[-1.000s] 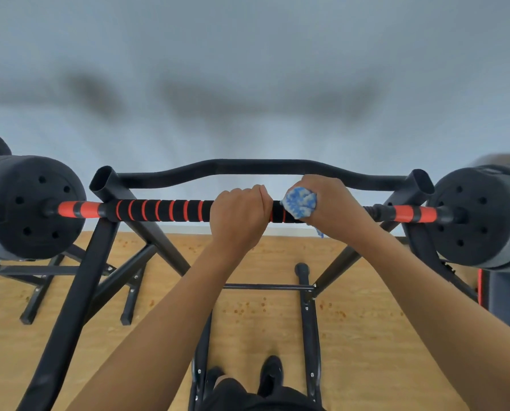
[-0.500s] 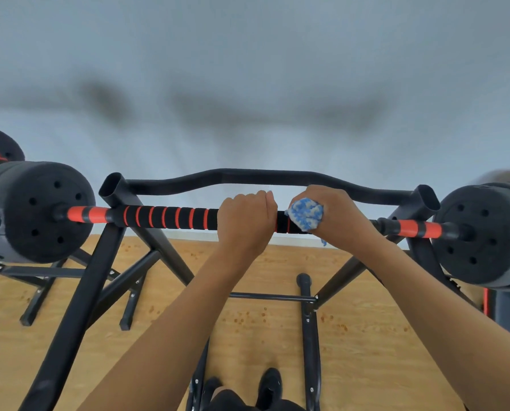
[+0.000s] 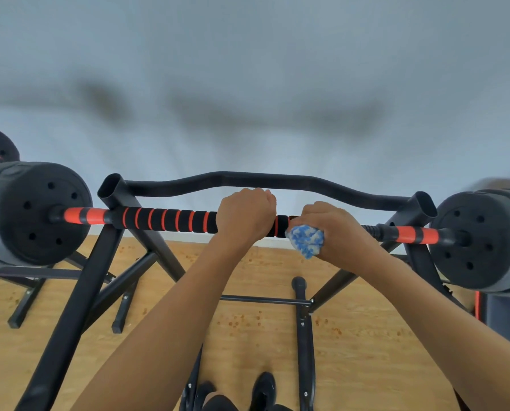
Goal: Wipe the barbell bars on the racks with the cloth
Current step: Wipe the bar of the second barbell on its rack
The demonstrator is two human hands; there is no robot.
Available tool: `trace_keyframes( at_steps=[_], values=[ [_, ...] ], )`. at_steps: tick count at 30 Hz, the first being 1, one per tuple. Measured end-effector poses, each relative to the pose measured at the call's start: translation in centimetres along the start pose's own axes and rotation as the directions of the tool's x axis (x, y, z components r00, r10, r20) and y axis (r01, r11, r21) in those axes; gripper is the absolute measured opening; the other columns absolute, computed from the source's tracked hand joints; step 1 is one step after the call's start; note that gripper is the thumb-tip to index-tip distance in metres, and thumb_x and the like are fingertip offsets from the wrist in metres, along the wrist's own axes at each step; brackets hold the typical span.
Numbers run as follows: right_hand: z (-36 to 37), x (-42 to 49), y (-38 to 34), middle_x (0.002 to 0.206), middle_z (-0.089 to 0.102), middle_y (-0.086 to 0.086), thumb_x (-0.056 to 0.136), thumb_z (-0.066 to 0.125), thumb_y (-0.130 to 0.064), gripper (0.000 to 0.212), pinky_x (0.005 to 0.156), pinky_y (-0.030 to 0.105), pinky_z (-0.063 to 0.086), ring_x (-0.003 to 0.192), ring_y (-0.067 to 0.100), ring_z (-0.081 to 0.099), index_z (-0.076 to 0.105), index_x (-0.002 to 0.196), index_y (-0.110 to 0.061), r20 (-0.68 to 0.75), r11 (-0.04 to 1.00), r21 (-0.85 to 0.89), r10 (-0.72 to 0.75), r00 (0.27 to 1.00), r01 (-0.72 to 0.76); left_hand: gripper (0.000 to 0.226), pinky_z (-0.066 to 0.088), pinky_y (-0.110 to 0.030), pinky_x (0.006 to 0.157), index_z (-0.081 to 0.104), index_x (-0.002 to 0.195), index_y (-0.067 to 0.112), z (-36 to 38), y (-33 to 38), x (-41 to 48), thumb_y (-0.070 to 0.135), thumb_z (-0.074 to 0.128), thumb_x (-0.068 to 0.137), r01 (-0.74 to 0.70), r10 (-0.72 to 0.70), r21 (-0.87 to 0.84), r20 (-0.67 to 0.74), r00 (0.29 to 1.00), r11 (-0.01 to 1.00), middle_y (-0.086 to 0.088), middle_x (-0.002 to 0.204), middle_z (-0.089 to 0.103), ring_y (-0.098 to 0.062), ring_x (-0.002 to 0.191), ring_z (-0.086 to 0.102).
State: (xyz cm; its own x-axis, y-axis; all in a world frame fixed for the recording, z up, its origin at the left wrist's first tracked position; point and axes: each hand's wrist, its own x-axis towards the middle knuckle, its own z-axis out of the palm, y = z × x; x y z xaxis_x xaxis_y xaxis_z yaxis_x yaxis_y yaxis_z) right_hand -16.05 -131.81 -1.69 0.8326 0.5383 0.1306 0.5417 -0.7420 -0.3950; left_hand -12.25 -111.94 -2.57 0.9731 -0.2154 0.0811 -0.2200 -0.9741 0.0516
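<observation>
Blue-white cloth (image 3: 305,240) bunched in the right hand (image 3: 337,232) against the bar (image 3: 164,219); left hand (image 3: 245,215) fists it.

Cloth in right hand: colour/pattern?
Mottled blue and white cloth, bunched in the right hand; head view.

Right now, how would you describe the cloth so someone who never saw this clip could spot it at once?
Find the barbell bar lying across the black rack, with a weight plate at each end. Right of the bar's middle, the right hand grips a small bunched cloth against the bar. It is the only blue-and-white mottled thing among black and orange gear.
</observation>
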Motion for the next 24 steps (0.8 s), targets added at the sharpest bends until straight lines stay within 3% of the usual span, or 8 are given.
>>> trace_keyframes(
  at_steps=[3, 5, 7, 11, 14, 18, 21, 24],
  values=[
    [0.4, -0.3, -0.2, 0.089, 0.064, -0.006, 0.077, 0.082, -0.012, 0.028, 0.071, 0.023, 0.049, 0.085, 0.012, 0.058, 0.074, 0.102, -0.019, -0.045, 1.0, 0.001, 0.021, 0.999, -0.021, 0.038, 0.027, -0.027, 0.043, 0.055, 0.081, 0.015, 1.3, 0.1, -1.7, 0.022, 0.027, 0.106, -0.067, 0.074, 0.037, -0.228, 0.971, 0.997, 0.005, 0.053, 0.033, -0.014, 0.042, 0.031],
    [0.5, -0.1, -0.3, 0.088, 0.064, -0.006, 0.082, 0.081, -0.014, 0.02, 0.072, 0.018, 0.047, 0.084, 0.015, 0.062, 0.075, 0.1, -0.017, -0.128, 0.995, 0.057, 0.094, 0.987, -0.087, 0.032, 0.032, -0.029, 0.05, 0.052, 0.08, 0.017, 2.2, 0.1, -3.0, 0.027, 0.04, 0.107, -0.134, 0.122, -0.013, -0.329, 0.936, 0.991, 0.006, 0.057, 0.039, -0.016, 0.047, 0.037],
    [0.7, 0.0, -0.6, 0.087, 0.065, -0.004, 0.084, 0.08, -0.014, 0.016, 0.072, 0.013, 0.044, 0.082, 0.014, 0.062, 0.075, 0.1, -0.014, -0.208, 0.986, 0.104, 0.148, 0.967, -0.129, 0.034, 0.032, -0.033, 0.059, 0.053, 0.086, 0.018, 2.9, 0.0, -3.8, 0.032, 0.034, 0.111, -0.167, 0.152, -0.009, -0.357, 0.921, 0.986, 0.004, 0.065, 0.046, -0.018, 0.057, 0.041],
    [1.5, -0.4, -1.1, 0.085, 0.06, -0.004, 0.078, 0.083, -0.01, 0.024, 0.071, 0.027, 0.051, 0.081, 0.012, 0.055, 0.073, 0.099, -0.014, -0.232, 0.993, 0.047, 0.12, 0.965, -0.112, 0.025, 0.03, -0.03, 0.054, 0.051, 0.089, 0.018, 2.4, -0.4, -3.4, 0.032, 0.043, 0.108, -0.204, 0.226, 0.107, -0.272, 0.935, 0.973, 0.005, 0.059, 0.046, -0.016, 0.048, 0.04],
    [1.6, -0.7, -0.9, 0.086, 0.063, 0.0, 0.074, 0.085, -0.01, 0.028, 0.068, 0.027, 0.049, 0.081, 0.013, 0.052, 0.072, 0.098, -0.014, -0.205, 0.998, 0.005, 0.069, 0.976, -0.07, 0.016, 0.038, -0.028, 0.047, 0.044, 0.093, 0.017, 1.4, -0.7, -2.4, 0.025, 0.053, 0.103, -0.238, 0.255, 0.161, -0.095, 0.962, 0.958, 0.005, 0.057, 0.039, -0.014, 0.044, 0.037],
    [1.1, -0.9, -0.4, 0.09, 0.066, 0.001, 0.071, 0.085, -0.006, 0.035, 0.067, 0.03, 0.051, 0.084, 0.018, 0.058, 0.074, 0.103, -0.014, -0.142, 0.999, -0.033, 0.018, 0.99, -0.023, 0.028, 0.059, -0.038, 0.067, 0.048, 0.121, 0.009, 0.1, -1.2, 0.2, 0.011, 0.062, 0.097, -0.371, 0.345, 0.155, 0.169, 0.923, 0.916, 0.0, 0.079, 0.046, -0.024, 0.073, 0.059],
    [0.3, -0.4, 0.1, 0.084, 0.063, -0.005, 0.073, 0.084, -0.004, 0.027, 0.07, 0.028, 0.054, 0.081, 0.014, 0.06, 0.075, 0.095, -0.017, -0.193, 0.998, 0.013, 0.056, 0.98, -0.055, 0.049, 0.046, -0.035, 0.056, 0.045, 0.139, 0.011, 0.1, -0.3, -0.7, 0.009, 0.064, 0.095, -0.225, 0.213, 0.189, 0.08, 0.974, 0.956, -0.001, 0.083, 0.047, -0.024, 0.071, 0.056],
    [0.0, 0.2, 0.0, 0.083, 0.063, -0.004, 0.08, 0.08, -0.005, 0.017, 0.069, 0.021, 0.05, 0.077, 0.016, 0.063, 0.077, 0.094, -0.014, -0.256, 0.988, 0.096, 0.14, 0.956, -0.119, 0.01, 0.033, -0.034, 0.06, 0.055, 0.108, 0.016, 1.3, 0.5, -3.1, 0.019, 0.046, 0.105, -0.095, 0.115, 0.19, -0.095, 0.989, 0.977, 0.003, 0.07, 0.036, -0.02, 0.06, 0.045]
  ],
)
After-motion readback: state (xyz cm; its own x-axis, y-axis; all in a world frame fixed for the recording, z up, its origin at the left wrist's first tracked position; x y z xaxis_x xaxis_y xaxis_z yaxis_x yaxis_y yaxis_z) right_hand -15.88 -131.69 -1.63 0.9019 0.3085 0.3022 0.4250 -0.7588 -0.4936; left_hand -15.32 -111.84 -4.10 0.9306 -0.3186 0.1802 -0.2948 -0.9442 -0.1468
